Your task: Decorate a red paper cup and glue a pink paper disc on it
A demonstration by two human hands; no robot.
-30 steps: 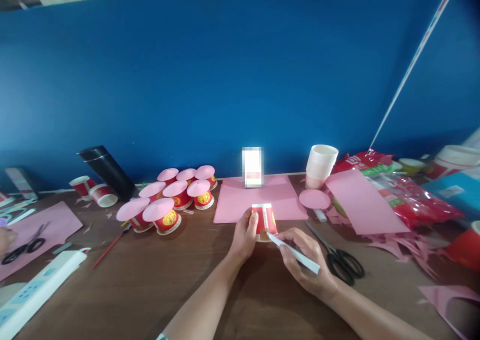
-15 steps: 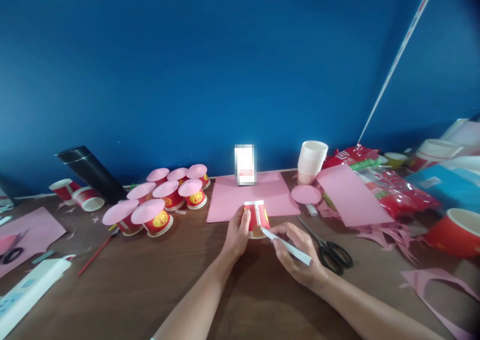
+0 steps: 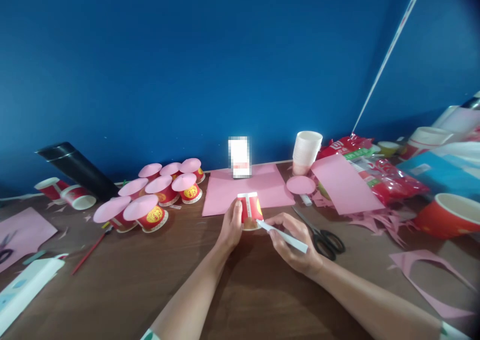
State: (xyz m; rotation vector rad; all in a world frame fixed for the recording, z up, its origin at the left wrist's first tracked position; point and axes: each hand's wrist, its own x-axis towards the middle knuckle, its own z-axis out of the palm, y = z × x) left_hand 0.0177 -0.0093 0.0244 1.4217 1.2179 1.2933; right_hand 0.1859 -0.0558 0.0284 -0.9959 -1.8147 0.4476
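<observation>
Upside down over the table, a red paper cup (image 3: 245, 207) with a white strip and a brown patch near its rim is gripped from the left by my left hand (image 3: 230, 224). My right hand (image 3: 296, 242) is closed around a white pen (image 3: 287, 237), and the pen's tip touches the cup's side near the brown patch. Behind the cup lies a pink paper stack (image 3: 221, 192). To the right of my right hand rest black-handled scissors (image 3: 325, 240). A pink paper circle (image 3: 300, 185) sits beyond that hand.
Several upturned red cups with pink paper discs (image 3: 140, 207) stand at left, near a black bottle (image 3: 77, 167) and a red brush (image 3: 90, 252). A white cup stack (image 3: 307, 147), pink paper scraps (image 3: 416, 260) and an orange cup (image 3: 438, 217) are at right. A power strip (image 3: 32, 290) lies front left.
The whole view has shifted slightly, so everything sits a little further left and higher. The pen tip is now lower right on the cup, closer to its right side. Both grips are unchanged.
</observation>
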